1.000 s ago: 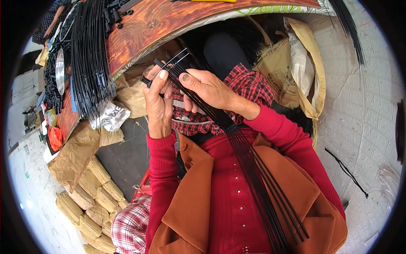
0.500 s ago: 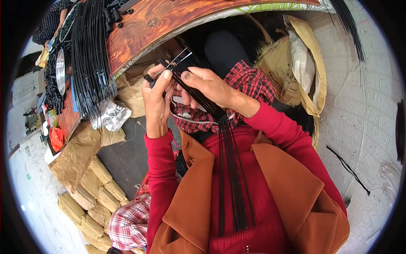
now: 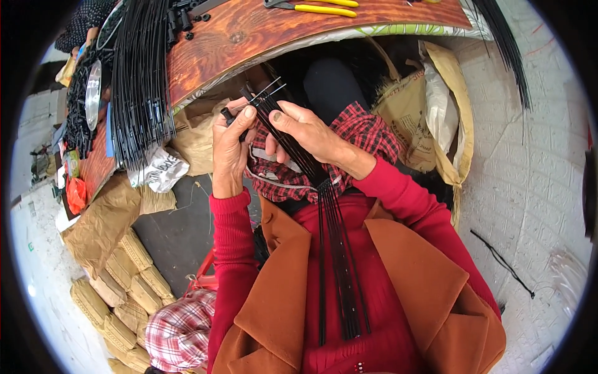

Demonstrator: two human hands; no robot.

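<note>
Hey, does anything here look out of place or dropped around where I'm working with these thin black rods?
One thin black rod lies alone on the pale tiled floor to your right, apart from the bundle of thin black rods that your left hand and right hand hold. It may have been dropped. Nothing else stands out.

I sit in a small, makeshift workshop — a worn wooden workbench piled with bundles of thin black rods, yellow-handled pliers lying on it, brown paper sacks crowding the tiled floor.
</note>
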